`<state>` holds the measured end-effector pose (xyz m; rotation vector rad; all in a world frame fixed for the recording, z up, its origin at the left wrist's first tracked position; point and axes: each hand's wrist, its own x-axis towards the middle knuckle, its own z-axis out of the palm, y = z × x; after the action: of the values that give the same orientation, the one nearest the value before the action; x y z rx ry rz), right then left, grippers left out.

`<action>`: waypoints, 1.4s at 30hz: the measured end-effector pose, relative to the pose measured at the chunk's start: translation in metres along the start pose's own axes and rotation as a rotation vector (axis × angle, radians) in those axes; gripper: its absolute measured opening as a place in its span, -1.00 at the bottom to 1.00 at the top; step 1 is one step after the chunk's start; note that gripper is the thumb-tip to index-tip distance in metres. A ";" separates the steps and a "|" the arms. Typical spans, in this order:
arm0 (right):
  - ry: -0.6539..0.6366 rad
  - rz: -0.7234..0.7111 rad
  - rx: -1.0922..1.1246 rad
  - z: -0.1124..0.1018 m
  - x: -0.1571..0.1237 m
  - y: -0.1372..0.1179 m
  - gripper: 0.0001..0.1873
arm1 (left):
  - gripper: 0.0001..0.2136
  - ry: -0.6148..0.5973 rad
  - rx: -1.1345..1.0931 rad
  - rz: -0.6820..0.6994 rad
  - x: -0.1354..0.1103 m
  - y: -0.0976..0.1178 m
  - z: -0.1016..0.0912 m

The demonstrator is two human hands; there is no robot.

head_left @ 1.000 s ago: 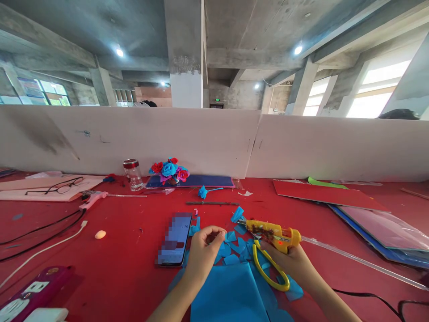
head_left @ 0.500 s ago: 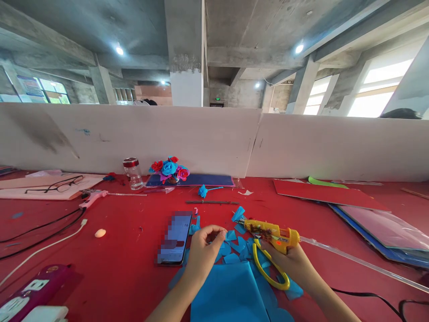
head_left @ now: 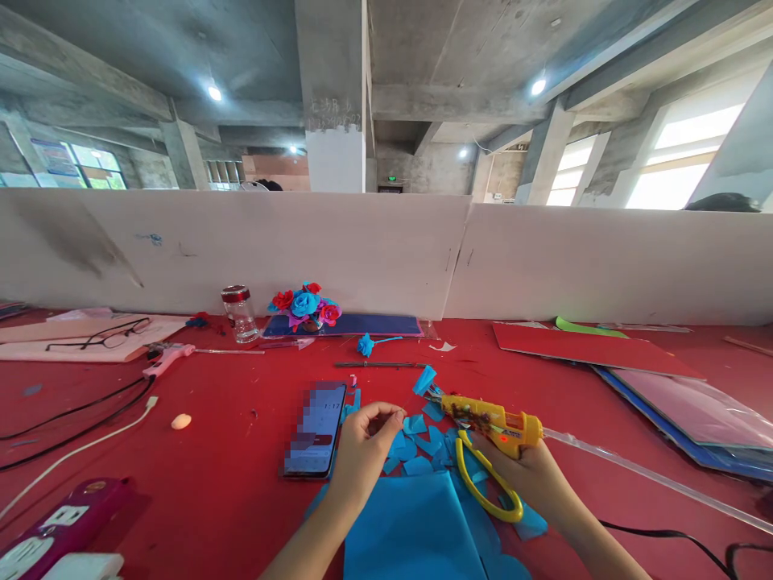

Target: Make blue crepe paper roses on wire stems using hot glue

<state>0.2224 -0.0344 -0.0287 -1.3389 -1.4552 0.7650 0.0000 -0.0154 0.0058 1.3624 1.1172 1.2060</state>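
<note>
My right hand (head_left: pixel 527 475) grips a yellow glue gun (head_left: pixel 490 419) whose nozzle points left, with a small blue paper piece (head_left: pixel 424 379) at its tip. My left hand (head_left: pixel 361 457) hovers over scattered blue paper scraps (head_left: pixel 423 447), thumb and forefinger pinched together; what they hold is too small to make out. Yellow-handled scissors (head_left: pixel 483 483) lie on a blue paper sheet (head_left: pixel 414 532) between my hands. A phone (head_left: pixel 316 429) lies just left of my left hand.
On the red table (head_left: pixel 229 419) stand a glass jar (head_left: pixel 240 312), a paper flower bouquet (head_left: pixel 305 304), a single blue flower on a stem (head_left: pixel 365 345), glasses (head_left: pixel 100 336), a second glue gun (head_left: pixel 166 360), cables, a power strip (head_left: pixel 54 528) and coloured sheets (head_left: pixel 589 349). White partition behind.
The glue gun and the blue piece at its tip have shifted slightly left; my left hand has barely moved.
</note>
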 end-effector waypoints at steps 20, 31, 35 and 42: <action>0.013 0.020 -0.020 0.000 -0.004 -0.002 -0.70 | -0.79 -0.035 -0.043 -0.036 -0.002 -0.002 0.003; 0.007 -0.013 0.009 0.000 -0.004 -0.004 -0.74 | -0.78 -0.018 0.015 0.004 -0.001 -0.004 0.003; 0.008 0.015 0.013 0.000 -0.005 -0.005 -0.71 | -0.78 -0.025 0.032 0.028 -0.001 -0.003 0.002; 0.051 0.037 -0.030 0.002 -0.007 -0.017 -0.64 | -0.79 -0.018 0.101 0.074 -0.002 -0.001 0.001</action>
<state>0.2141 -0.0445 -0.0157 -1.4011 -1.4100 0.7302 0.0010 -0.0177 0.0044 1.4997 1.1374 1.2013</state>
